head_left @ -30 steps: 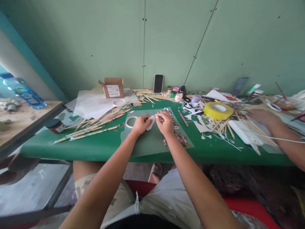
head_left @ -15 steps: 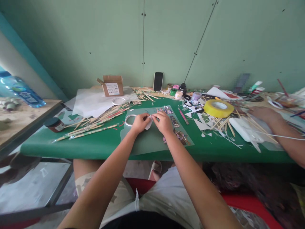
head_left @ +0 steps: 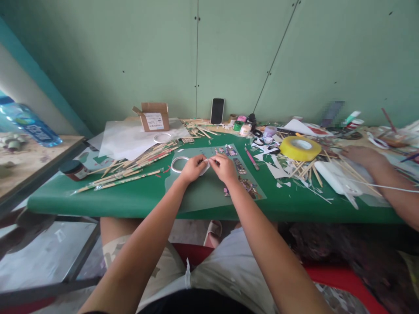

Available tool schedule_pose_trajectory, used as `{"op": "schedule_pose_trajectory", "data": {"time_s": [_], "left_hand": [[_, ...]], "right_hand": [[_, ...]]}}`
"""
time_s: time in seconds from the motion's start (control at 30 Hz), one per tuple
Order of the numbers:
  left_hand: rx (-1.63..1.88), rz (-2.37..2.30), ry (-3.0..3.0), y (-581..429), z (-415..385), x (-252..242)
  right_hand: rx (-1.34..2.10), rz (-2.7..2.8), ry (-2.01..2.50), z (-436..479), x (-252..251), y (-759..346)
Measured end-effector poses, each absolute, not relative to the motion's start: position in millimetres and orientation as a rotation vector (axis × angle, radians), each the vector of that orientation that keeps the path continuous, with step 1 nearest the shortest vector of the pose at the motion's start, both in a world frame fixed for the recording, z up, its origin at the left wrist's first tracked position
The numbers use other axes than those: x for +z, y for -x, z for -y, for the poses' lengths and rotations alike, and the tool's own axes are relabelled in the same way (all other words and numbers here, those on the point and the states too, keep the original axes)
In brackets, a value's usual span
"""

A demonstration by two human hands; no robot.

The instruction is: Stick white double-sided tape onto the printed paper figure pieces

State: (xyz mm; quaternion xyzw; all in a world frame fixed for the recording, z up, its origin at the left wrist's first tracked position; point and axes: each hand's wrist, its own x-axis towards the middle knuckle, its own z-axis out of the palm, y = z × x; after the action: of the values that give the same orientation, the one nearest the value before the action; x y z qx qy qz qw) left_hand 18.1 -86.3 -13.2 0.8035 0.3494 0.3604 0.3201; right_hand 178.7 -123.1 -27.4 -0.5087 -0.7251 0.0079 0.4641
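Note:
A small white piece of paper (head_left: 205, 167) is pinched between my two hands above a translucent sheet (head_left: 203, 196) on the green tabletop (head_left: 98, 205). My left hand (head_left: 194, 167) has its fingers closed on the paper's left side. Fingertips of my right hand (head_left: 224, 167) press together at its upper right edge, close to the left fingertips. A white tape ring (head_left: 174, 169) lies just left of my left hand. Patterned cut-outs (head_left: 240, 167) rest on the sheet, right of my right hand. Beyond them is a pink pen (head_left: 252, 158).
Bundled sticks (head_left: 131, 174), a dark-lidded jar (head_left: 74, 170) and a cardboard box (head_left: 155, 117) are on the left. A phone (head_left: 217, 111) leans against the wall. Yellow tape (head_left: 300, 148), a white glue gun (head_left: 337, 178) and another person's hand (head_left: 363, 157) are on the right.
The white paper has tilted slightly between my fingers. Both hands remain in nearly the same place.

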Motion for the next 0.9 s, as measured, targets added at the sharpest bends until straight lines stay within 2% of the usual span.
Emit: {"op": "schedule_pose_trajectory", "data": {"time_s": [0.9], "left_hand": [[0.96,-0.892,-2.067,-19.7,86.3,-13.6]], "right_hand": [[0.058,1.727,1.242,119.9,-32.1,-178.3]]}}
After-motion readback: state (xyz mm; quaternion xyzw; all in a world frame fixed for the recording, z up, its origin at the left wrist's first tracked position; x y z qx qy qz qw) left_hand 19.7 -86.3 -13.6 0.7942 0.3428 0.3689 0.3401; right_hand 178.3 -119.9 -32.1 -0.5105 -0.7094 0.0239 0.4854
